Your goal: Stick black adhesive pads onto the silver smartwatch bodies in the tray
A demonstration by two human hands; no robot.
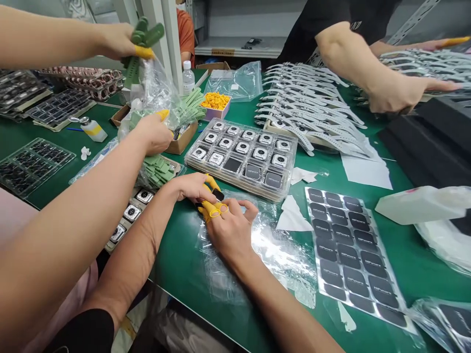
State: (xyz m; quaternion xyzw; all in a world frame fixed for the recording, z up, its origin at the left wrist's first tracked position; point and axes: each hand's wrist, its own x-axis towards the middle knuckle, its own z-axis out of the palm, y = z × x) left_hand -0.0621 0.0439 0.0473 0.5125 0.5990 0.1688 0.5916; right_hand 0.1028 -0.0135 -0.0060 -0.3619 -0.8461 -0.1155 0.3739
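Both my hands meet over the table in front of the tray. My left hand (pixel 195 189), in yellow finger cots, is closed around a small watch case with a dark, shiny face (pixel 218 195). Against it from the near side press the fingers of my right hand (pixel 231 225), also in yellow cots; they are closed, and what they pinch is hidden. Just beyond lies a clear tray of watch cases (pixel 243 147), most showing their sensor backs, a few with dark faces in the front row. Beneath my hands are clear plastic bags (pixel 228 274). To the right lies a sheet of black stickers (pixel 348 245).
At the left, a co-worker's hands (pixel 152 132) handle green watch straps (pixel 158 169) and a plastic bag. Another person's hand (pixel 397 93) reaches over grey straps (pixel 305 98) at the back right. Yellow finger cots (pixel 215 101) fill a box; a white bottle (pixel 423 205) lies at right.
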